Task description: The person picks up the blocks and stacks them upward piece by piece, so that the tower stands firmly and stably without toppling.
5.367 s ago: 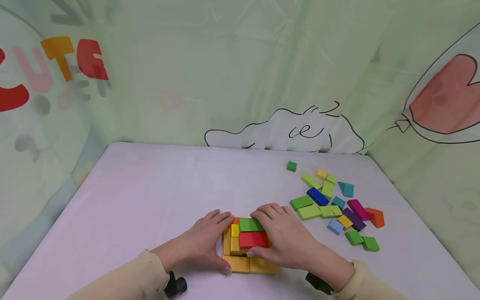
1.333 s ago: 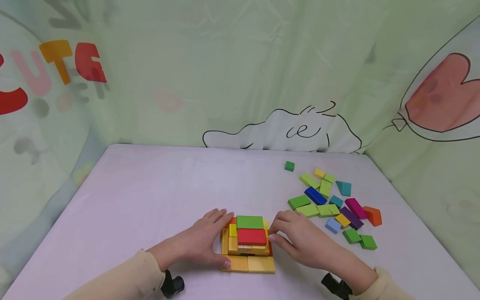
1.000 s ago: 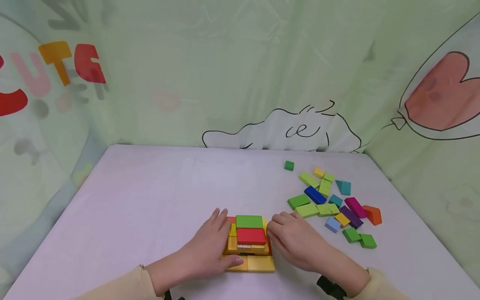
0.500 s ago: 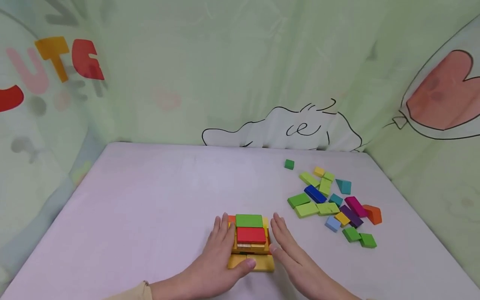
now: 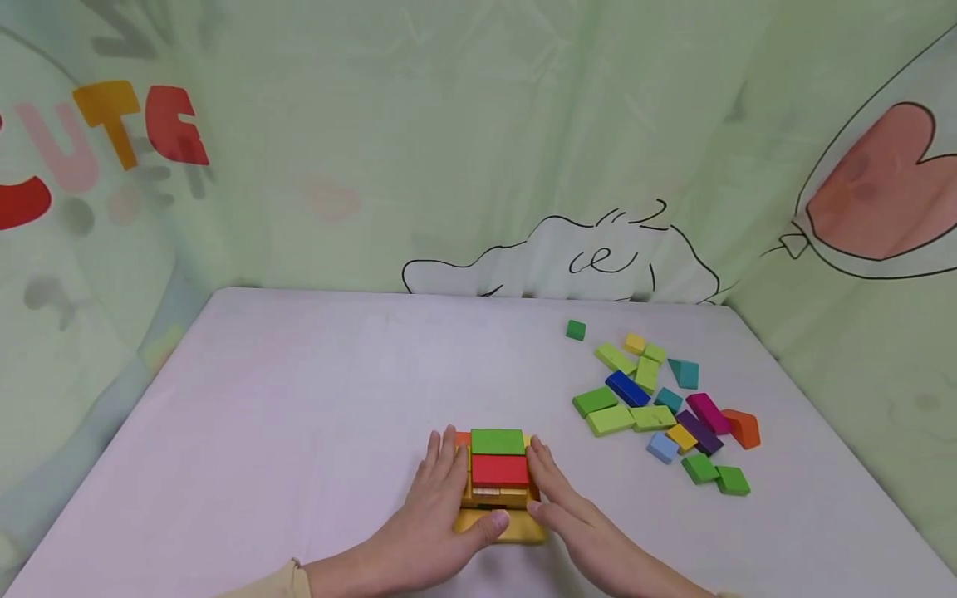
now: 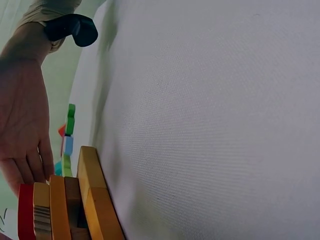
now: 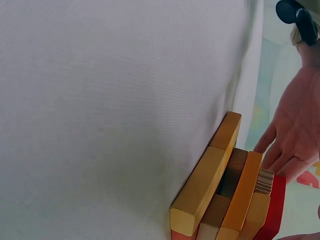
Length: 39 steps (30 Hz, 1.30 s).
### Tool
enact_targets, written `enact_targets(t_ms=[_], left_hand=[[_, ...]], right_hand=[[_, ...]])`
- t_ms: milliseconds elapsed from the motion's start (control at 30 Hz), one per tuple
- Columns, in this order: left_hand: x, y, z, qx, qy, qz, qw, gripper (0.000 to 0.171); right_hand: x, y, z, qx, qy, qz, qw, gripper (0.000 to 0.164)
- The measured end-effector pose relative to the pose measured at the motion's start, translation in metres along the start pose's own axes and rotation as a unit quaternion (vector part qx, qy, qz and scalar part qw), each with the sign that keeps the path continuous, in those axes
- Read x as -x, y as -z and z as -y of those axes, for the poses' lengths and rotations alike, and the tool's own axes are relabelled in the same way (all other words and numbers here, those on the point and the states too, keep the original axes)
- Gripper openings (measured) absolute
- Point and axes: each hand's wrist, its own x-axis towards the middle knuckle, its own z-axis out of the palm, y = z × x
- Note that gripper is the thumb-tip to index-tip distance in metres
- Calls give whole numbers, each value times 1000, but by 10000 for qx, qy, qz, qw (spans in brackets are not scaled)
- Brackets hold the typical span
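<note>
A stepped stack of wooden blocks stands near the front of the table, topped by a green block (image 5: 497,442) and a red block (image 5: 499,471) side by side. Yellow-orange blocks (image 5: 516,529) form its lower front. My left hand (image 5: 426,519) lies along the stack's left side, fingers straight, thumb across the front. Along the right side lies my right hand (image 5: 591,536), also with straight fingers. The left wrist view shows the layers edge-on, with an orange block (image 6: 60,205) and the other hand's palm behind. The fingers hide both sides of the stack.
Loose blocks lie scattered at the right, among them a blue block (image 5: 628,388), a purple block (image 5: 699,432), a magenta block (image 5: 708,413) and an orange block (image 5: 743,429). A small green block (image 5: 576,330) sits apart at the back. Printed curtain (image 5: 336,166) encloses the table (image 5: 336,357).
My right hand has left the top blocks, straightened its fingers and come against the stack's right side. My left hand has shifted right, its thumb now across the front. Loose blocks stay put.
</note>
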Motion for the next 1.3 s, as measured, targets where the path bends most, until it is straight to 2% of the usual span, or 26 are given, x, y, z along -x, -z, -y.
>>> enact_targets(t_ms=[167, 267, 333, 433, 500, 567, 700, 867, 1300], left_hand=[[-1, 2, 1, -101, -84, -16, 9999, 96], [-6, 9, 5, -184, -189, -169, 9995, 97], [-13, 16, 10, -249, -282, -302, 9988, 95], [-25, 27, 17, -394, -411, -392, 9976, 89], [-31, 33, 21, -464, -484, -293, 9973, 85], [-36, 36, 23, -506, -524, -157, 9972, 83], [-40, 38, 25, -469, -556, -22, 9974, 77], [-40, 39, 23, -435, -492, -75, 9978, 68], [-41, 39, 22, -457, -465, -60, 9979, 67]], right_hand=[[-1, 2, -1, 260, 117, -3, 9996, 72], [-5, 11, -1, 941, 425, -154, 9945, 82], [-11, 20, -3, 1532, 798, -338, 9844, 88], [-21, 33, -6, 2227, 1453, -574, 9623, 89], [-26, 40, -8, 2418, 1795, -601, 9517, 87], [-31, 43, -9, 2498, 1976, -585, 9461, 83], [-35, 44, -9, 2434, 2070, -492, 9463, 75], [-36, 43, -7, 2363, 2034, -444, 9491, 71], [-36, 42, -7, 2347, 2010, -457, 9500, 68]])
